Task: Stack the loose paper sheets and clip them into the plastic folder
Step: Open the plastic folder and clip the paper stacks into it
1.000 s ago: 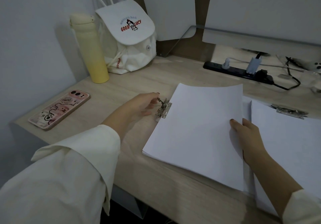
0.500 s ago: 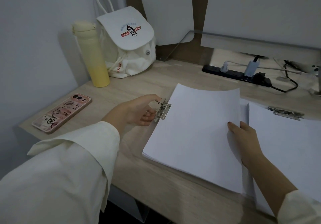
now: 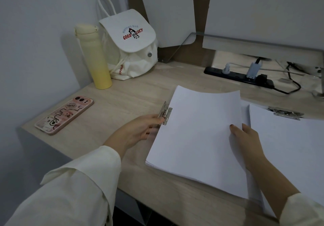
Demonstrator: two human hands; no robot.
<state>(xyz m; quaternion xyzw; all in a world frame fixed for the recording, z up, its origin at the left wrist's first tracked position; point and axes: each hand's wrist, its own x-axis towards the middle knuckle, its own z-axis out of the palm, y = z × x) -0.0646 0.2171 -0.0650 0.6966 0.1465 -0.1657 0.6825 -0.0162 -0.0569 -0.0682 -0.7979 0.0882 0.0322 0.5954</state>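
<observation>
Clip (image 3: 165, 112) sat on the paper stack's (image 3: 198, 134) left edge, long axis along that edge, lever pinched by left hand (image 3: 140, 131) just left of it; right hand (image 3: 247, 136), well right of clip, gripped the stack's opposite edge.

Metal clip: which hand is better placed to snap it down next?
Left. The left hand has its fingers on the metal clip at the left edge of the paper stack. The right hand is across the stack, holding its right edge, better used to steady it.
</observation>
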